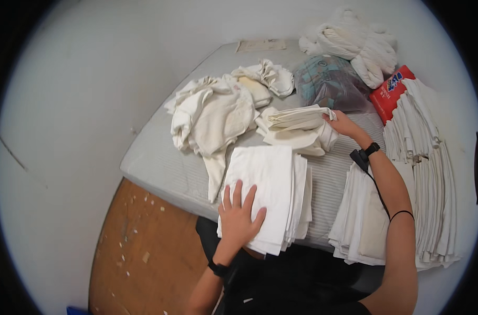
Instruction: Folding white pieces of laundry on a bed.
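My left hand (241,218) lies palm down, fingers spread, on a stack of folded white cloths (266,169) at the mattress's near edge. Farther off and to the right, my right hand (343,125) pinches the end of a folded cream cloth (298,117). That cloth rests over more loosely folded cream cloths (290,139). To the left of them spreads a crumpled heap of off-white cloths (219,112), one end trailing towards the near edge. Some of my right fingers are hidden by the cloth.
Rows of folded white cloths (436,201) and a nearer stack (353,220) stand at the right. Beyond are a red printed package (392,92), a filled plastic bag (329,84) and a bundled white quilt (353,43). The grey mattress (156,149) borders a brown floor (144,236) with scattered scraps.
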The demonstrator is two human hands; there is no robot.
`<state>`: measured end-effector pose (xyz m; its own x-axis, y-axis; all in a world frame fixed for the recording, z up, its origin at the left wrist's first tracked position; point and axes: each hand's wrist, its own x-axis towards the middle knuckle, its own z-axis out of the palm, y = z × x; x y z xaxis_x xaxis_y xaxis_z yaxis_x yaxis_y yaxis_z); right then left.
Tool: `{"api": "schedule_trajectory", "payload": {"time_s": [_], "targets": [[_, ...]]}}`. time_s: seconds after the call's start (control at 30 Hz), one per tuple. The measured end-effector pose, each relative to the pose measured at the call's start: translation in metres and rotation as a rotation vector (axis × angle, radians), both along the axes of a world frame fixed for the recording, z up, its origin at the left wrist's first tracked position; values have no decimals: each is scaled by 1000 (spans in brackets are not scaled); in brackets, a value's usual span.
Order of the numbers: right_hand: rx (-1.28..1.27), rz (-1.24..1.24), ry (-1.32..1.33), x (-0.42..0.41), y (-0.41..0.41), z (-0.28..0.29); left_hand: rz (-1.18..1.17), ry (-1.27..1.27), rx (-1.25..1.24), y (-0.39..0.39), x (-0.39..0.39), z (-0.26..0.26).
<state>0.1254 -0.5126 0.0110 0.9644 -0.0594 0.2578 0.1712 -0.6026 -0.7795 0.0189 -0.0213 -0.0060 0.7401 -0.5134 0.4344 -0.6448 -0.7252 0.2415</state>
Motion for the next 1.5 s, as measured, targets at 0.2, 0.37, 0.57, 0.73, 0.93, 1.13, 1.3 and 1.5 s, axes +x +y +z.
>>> {"api": "schedule_trajectory", "payload": {"time_s": [0.2, 0.37, 0.57, 0.73, 0.93, 1.13, 1.3, 1.5], "targets": [[-349, 126, 309, -10, -14, 23, 16, 27, 21, -1, -10, 6], [-709, 572, 603, -33, 35, 35, -4, 57, -11, 1, -8, 13], [-725, 312, 704, -28, 54, 51, 7, 28, 19, 1, 0, 5], [-849, 332, 495, 25, 107, 40, 16, 33, -16, 7, 2, 6], [-879, 295, 214, 63, 138, -48, -29, 61, -50, 7, 1, 0], [-864, 247, 143, 72, 152, -55, -24, 67, -73, 13, 1, -2], [-781, 196, 92, 82, 124, -41, -17, 98, -83, 13, 2, 4], [-574, 199, -31, 89, 108, 6, -18, 97, -97, 13, 2, 3]]}}
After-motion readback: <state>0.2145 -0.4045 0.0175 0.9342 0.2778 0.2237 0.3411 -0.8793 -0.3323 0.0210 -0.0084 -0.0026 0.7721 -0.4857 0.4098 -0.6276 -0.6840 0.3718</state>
